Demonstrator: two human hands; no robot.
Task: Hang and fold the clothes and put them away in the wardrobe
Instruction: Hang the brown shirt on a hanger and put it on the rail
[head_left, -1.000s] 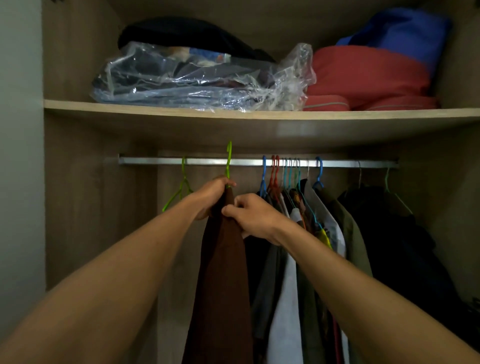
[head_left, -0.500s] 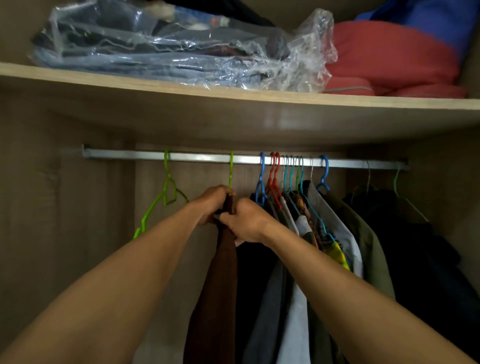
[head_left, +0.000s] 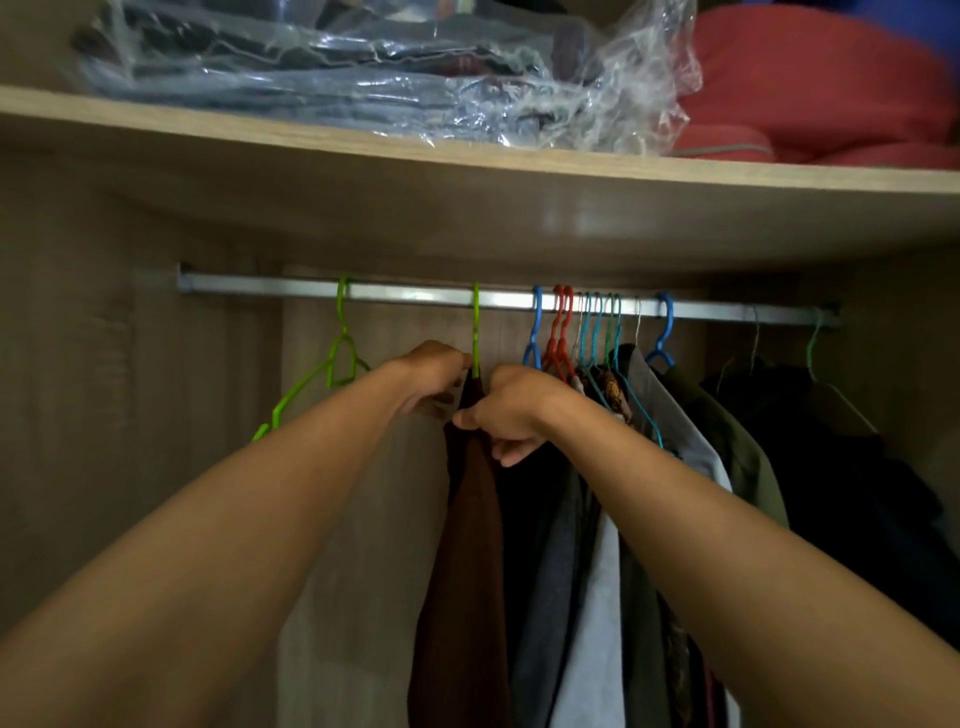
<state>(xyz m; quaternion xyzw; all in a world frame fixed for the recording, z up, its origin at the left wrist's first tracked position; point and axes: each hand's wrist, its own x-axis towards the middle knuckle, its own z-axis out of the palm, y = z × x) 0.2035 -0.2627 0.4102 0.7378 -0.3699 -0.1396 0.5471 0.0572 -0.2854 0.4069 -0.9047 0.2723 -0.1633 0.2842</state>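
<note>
Two bare forearms reach up from the lower corners and end in the left hand (head_left: 434, 376) and the right hand (head_left: 511, 410), which sit side by side, almost touching. The fingers (head_left: 457, 359) of the left hand are curled and pinch the top of the brown garment (head_left: 467, 571) right at the foot of the green hanger (head_left: 476, 332). The right hand's fingers (head_left: 514, 451) are curled too, with the thumb pressing the cloth's right edge just below that spot. The brown garment hangs straight down beneath both sets of fingers, on the green hanger, whose hook rises just above them and sits over the metal rail (head_left: 249, 285). Left of the fingers an empty hanger (head_left: 340, 358) hangs tilted on the same rail, well apart from the cloth. Just right of the fingers a packed row of hung clothes (head_left: 597, 571) on blue, red and teal hangers fills the rail. Above and beyond the fingers runs the wooden shelf (head_left: 519, 208), carrying a clear plastic bag (head_left: 363, 67) of folded clothes and, to its right, red bedding (head_left: 810, 88)
</note>
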